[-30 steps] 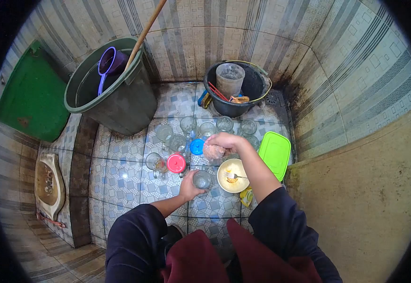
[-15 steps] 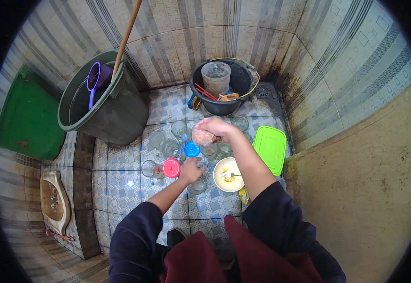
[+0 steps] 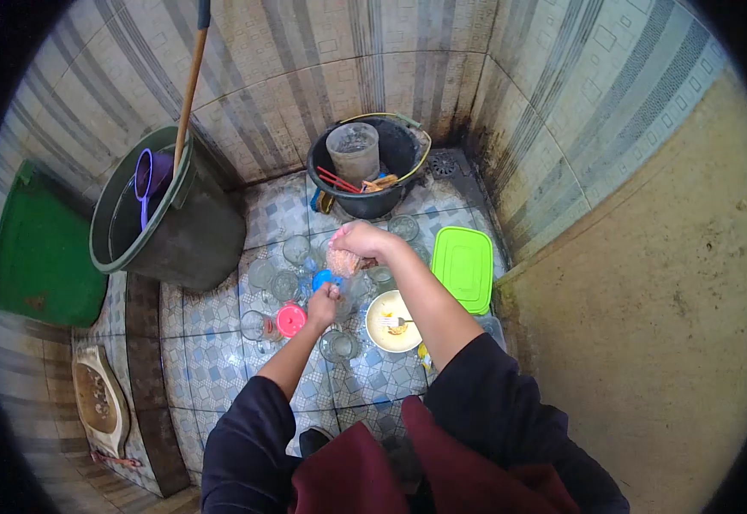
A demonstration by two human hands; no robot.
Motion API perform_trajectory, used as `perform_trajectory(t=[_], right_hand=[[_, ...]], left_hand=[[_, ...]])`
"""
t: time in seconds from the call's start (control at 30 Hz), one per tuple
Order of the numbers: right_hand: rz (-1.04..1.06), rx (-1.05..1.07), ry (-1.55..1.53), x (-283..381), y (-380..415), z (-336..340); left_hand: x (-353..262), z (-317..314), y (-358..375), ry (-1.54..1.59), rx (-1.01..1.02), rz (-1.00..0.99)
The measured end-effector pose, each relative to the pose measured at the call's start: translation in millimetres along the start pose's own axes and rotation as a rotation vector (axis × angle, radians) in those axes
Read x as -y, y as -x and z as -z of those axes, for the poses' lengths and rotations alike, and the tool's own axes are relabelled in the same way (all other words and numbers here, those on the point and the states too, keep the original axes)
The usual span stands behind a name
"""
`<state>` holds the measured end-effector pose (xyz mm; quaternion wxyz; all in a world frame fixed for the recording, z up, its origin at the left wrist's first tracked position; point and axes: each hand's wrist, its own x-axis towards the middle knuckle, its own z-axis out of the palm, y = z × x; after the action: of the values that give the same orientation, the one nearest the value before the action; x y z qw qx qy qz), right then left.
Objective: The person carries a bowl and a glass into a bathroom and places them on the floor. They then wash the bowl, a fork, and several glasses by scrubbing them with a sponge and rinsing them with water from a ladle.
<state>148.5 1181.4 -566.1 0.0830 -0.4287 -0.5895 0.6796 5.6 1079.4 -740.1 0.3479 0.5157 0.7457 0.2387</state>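
two hands are close together over the glassware crowding the tiled floor (image 3: 211,377). our left hand (image 3: 323,306) is closed, fingers curled in, on what looks like the handle of a clear mug (image 3: 353,300); the mug is blurred, so we cannot tell exactly how it sits in the grip. our right hand (image 3: 358,238) is bunched around a pink scrubber (image 3: 342,259), barely open, just beside the mug, though we cannot see whether the two touch.

if the handle is wet, the mug could twist out of our fingers under a hard rub, and a drop onto tile could chip or smash it. the blue lid (image 3: 326,278) is right by our left knuckles, with glass jars (image 3: 283,284) grouped near it, so a small swing of the mug could tip one over. the glass (image 3: 339,344) beside our left forearm could be caught by a low wrist. our right forearm passes beside the white bowl (image 3: 382,338), where a fork (image 3: 401,321) lies over food scraps; brushing it could flip the fork out and spread the mess. any broken bits could reach our shoe (image 3: 313,441), down between our sleeves
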Motion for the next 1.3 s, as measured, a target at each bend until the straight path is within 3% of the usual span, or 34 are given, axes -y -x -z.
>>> perform_trajectory(t=[0.07,0.13,0.17,0.23,0.3,0.33,0.43,0.53,0.57,0.63,0.67,0.7,0.77,0.8,0.83,0.87,0.9,0.97,1.0,1.03,1.1,1.2,1.23,1.27,1.3], right_hand=[[-0.001,-0.064,0.012,1,-5,3],[0.385,-0.3,0.211,6,-10,8],[0.444,-0.411,0.188,23,2,11],[0.578,-0.571,0.084,47,15,17],[0.64,-0.774,0.074,74,46,21],[0.659,-0.839,0.041,80,53,25],[0.64,-1.098,0.145,93,88,41],[0.556,-1.163,-0.01,90,109,62],[0.554,-1.167,-0.012,86,109,69],[0.554,-1.305,0.012,78,108,78],[0.518,-1.403,0.185,75,108,80],[0.527,-1.413,0.173,75,112,80],[0.637,-1.212,-0.008,76,119,78],[0.647,-1.127,0.117,69,115,82],[0.521,-1.134,0.117,86,134,67],[0.593,-1.047,0.218,82,128,64],[0.664,-0.957,0.32,77,121,60],[0.654,-0.715,0.368,80,115,41],[0.842,-0.685,0.498,81,105,30],[0.802,-0.6,0.578,79,100,22],[0.909,-0.375,0.41,78,94,19],[0.982,-0.254,0.408,78,87,7],[0.945,-0.258,0.525,76,82,3],[0.998,-0.399,0.644,73,75,-8],[1.045,-0.545,0.762,69,70,-19]], left_hand=[[-21,15,11,0.032,-0.062,-0.058],[-61,37,16,0.049,-0.109,-0.061],[-85,47,20,0.078,-0.16,-0.041],[-155,76,24,-0.289,-0.195,-0.105],[-195,68,7,-0.601,-0.258,-0.403],[-205,64,2,-0.595,-0.266,-0.394],[-242,49,-19,-0.755,-0.427,-0.642],[-278,36,-27,-0.917,-0.559,-0.92],[-278,43,-27,-0.882,-0.408,-0.883],[-278,63,-19,-0.809,-0.474,-0.974],[-278,74,-10,-0.815,-0.459,-0.899],[-270,80,-9,-0.71,-0.478,-0.863],[-266,98,10,-0.565,-0.508,-0.665],[-258,108,15,-0.384,-0.414,-0.581],[-249,119,20,-0.206,-0.32,-0.492],[-236,128,22,-0.082,-0.206,-0.368],[-227,132,26,-0.091,-0.222,-0.367],[-212,140,34,0.336,-0.028,-0.358],[-214,144,43,0.473,-0.006,-0.362],[-210,151,47,0.472,-0.022,-0.362],[-207,171,54,0.242,-0.154,-0.367],[-219,194,78,0.078,-0.286,-0.455],[-224,198,84,-0.048,-0.337,-0.527],[-225,201,86,-0.168,-0.395,-0.716],[-233,204,94,-0.303,-0.393,-0.725]])
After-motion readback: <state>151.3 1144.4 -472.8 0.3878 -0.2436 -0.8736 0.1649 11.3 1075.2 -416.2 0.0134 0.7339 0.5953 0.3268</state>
